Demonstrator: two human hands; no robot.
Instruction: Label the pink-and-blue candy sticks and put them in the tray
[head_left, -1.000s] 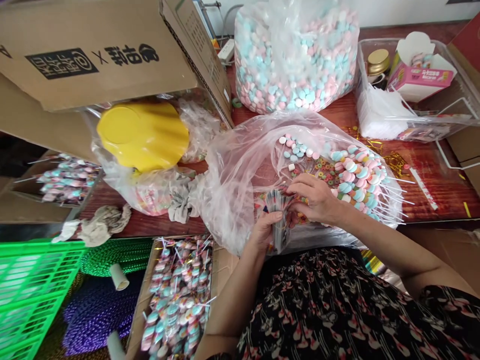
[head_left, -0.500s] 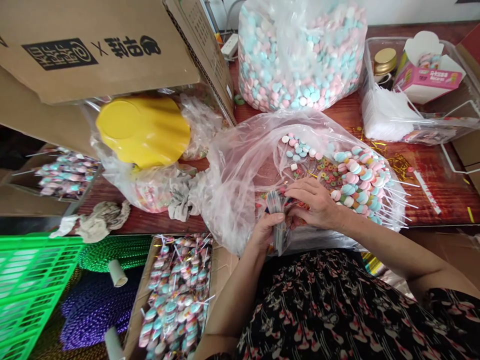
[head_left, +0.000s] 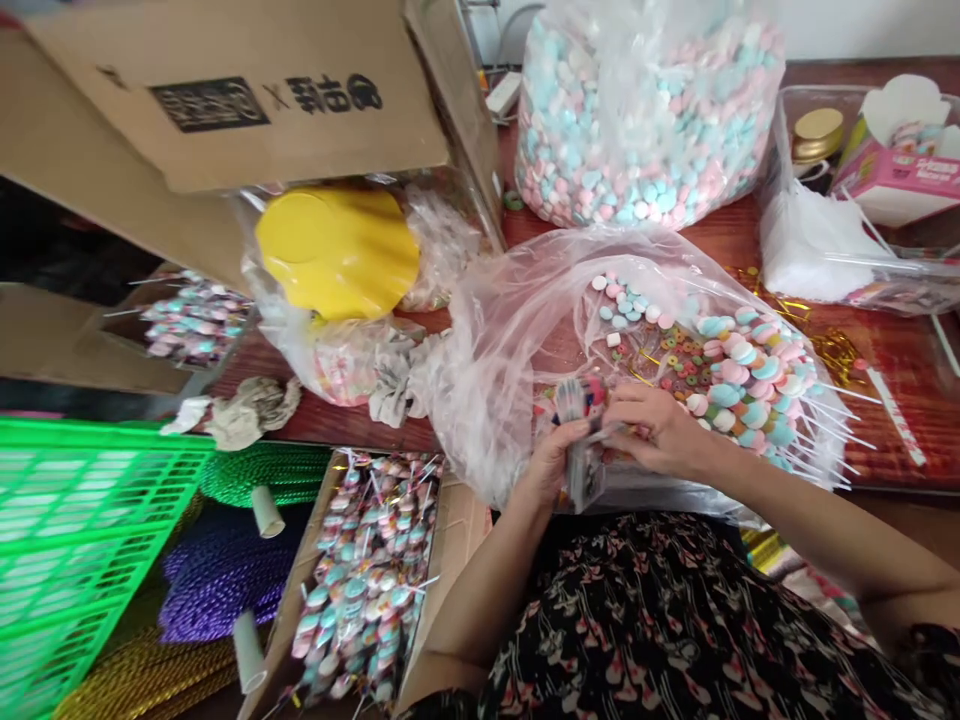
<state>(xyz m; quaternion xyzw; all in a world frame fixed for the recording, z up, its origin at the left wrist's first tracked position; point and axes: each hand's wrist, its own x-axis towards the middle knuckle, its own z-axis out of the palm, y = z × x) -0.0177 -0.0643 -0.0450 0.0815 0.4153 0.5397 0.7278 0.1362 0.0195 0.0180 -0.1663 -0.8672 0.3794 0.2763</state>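
Observation:
My left hand (head_left: 553, 462) is closed around a stack of clear plastic bags (head_left: 586, 472) with printed, coloured tops, its thumb across the front. Close against the stack's right side, my right hand (head_left: 649, 428) has its fingers pinched together; something thin shows at the fingertips, and I cannot make out exactly what it is. To the right lie marshmallow skewers (head_left: 757, 375) in pink, blue and white, their white sticks pointing right. Behind my hands are loose marshmallows (head_left: 634, 303) and small ring-shaped gummies (head_left: 679, 360), all on a spread clear plastic sheet (head_left: 502, 340).
A large bag of marshmallows (head_left: 645, 130) stands at the back, beside a clear plastic bin (head_left: 862, 285). On the left are a cardboard box (head_left: 322, 130), a yellow bowl (head_left: 337, 250) and a green crate (head_left: 82, 540). A carton of wrapped skewers (head_left: 367, 580) sits below the table edge.
The view has swung left, so everything sits further right in the picture. My right hand's fingers have drawn from the top of the stack into a pinch at its right side.

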